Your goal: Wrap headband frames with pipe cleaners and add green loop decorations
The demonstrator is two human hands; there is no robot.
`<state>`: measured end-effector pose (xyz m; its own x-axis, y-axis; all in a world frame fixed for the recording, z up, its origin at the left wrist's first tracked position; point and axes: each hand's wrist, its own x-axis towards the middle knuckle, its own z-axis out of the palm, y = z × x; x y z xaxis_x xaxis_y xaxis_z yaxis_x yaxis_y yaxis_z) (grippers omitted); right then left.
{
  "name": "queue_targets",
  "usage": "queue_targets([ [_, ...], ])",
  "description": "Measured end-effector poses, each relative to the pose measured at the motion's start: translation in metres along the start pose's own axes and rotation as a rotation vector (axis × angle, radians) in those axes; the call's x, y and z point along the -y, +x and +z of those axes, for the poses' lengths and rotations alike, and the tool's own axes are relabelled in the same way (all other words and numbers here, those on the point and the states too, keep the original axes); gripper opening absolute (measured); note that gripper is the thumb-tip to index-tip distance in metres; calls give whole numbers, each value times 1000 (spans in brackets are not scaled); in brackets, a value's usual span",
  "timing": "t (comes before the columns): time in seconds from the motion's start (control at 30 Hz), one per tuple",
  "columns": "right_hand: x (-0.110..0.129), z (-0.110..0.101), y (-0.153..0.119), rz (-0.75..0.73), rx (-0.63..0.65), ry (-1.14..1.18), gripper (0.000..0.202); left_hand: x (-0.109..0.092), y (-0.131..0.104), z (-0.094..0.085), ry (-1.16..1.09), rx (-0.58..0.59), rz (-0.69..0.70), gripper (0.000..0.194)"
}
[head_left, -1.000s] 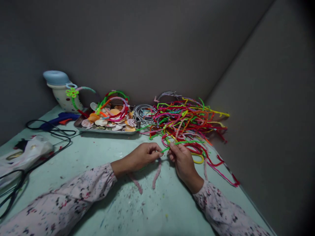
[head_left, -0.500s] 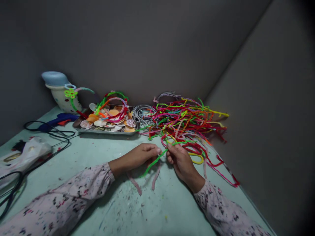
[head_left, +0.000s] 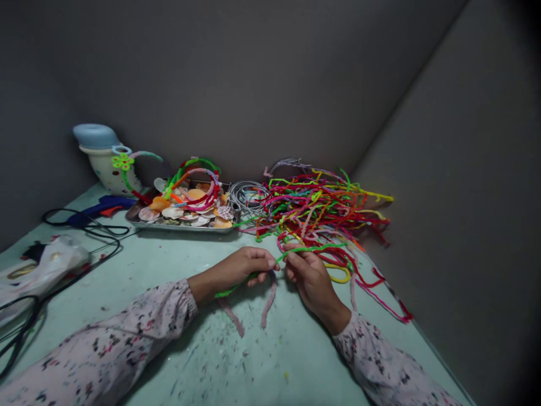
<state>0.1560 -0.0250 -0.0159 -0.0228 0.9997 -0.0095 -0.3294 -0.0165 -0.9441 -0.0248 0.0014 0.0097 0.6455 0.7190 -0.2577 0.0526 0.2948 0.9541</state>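
A bright green pipe cleaner (head_left: 319, 248) runs between my hands, both of which are closed on it. The thumb and fingers of my left hand (head_left: 239, 267) pinch it near its middle, and one end pokes out below that hand. My right hand (head_left: 311, 280) grips it a short way to the right, with the other end stretching past the fingers toward the pile. Two fuzzy pink ends (head_left: 267, 304) hang below my left hand; their upper part is hidden behind it, so I cannot tell whether they are one piece.
A metal tray (head_left: 186, 228) of seashells with colourful wrapped hoops stands behind. Right of it are coiled grey wire hoops (head_left: 248, 197) and a heap of pipe cleaners (head_left: 316, 203). At left are a blue-lidded container (head_left: 105, 163), a blue tool (head_left: 99, 208), black cables (head_left: 114, 239) and a plastic bag (head_left: 63, 256).
The green pipe cleaner's lower end has swung left from in front to beneath my left hand. Its other part now reaches further right past my right hand, whose fingers have shifted.
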Motion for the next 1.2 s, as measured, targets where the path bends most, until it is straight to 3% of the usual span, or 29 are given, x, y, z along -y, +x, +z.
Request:
queue_targets([
  [0.2,-2,-2,3,-46,-42,-80,24,0,-1,0,120,-63,0,28],
  [0.43,-3,-3,4,-3,-131,-140,33,3,1,1,319,-155,133,26],
  [0.63,1,1,3,148,-193,-141,36,-3,-3,3,862,-260,277,20],
  [0.77,4,0,4,202,-151,-83,34,-4,-5,4,1127,-313,304,23],
  [0.87,5,-2,6,208,-75,-85,32,-4,-5,2,961,-259,285,22],
  [1.03,1,0,4,151,-4,-137,32,1,-1,-1,424,-11,163,34],
  [1.2,-3,1,-1,100,79,-106,23,6,4,-1,227,-36,135,30],
])
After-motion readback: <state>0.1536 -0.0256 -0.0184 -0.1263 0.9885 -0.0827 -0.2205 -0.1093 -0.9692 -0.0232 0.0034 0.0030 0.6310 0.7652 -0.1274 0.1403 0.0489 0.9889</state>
